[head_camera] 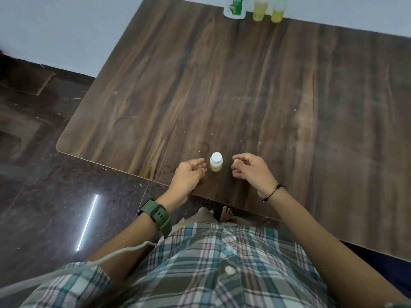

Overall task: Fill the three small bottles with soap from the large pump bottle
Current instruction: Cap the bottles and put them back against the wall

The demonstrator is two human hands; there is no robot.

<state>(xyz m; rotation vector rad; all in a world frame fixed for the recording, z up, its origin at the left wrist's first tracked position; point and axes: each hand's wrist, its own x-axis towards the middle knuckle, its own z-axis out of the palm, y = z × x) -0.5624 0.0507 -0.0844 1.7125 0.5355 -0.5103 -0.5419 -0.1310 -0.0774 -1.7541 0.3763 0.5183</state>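
A small bottle (216,162) with a white cap and a little yellow soap at its bottom stands upright near the front edge of the wooden table (244,85). My left hand (190,175) hovers just left of it, fingers loosely curled, holding nothing. My right hand (250,171) is just right of it, fingers apart and empty. Neither hand touches the bottle. At the table's far edge stand the large white pump bottle (235,7), cut off by the frame, and two small bottles (260,10) (278,12) holding yellow soap.
The table's left front corner (61,145) is rounded, with dark polished floor (44,174) beyond it. A pale wall runs behind the far edge. A grey cable (89,263) crosses my left arm. A bare foot (226,213) shows under the table edge.
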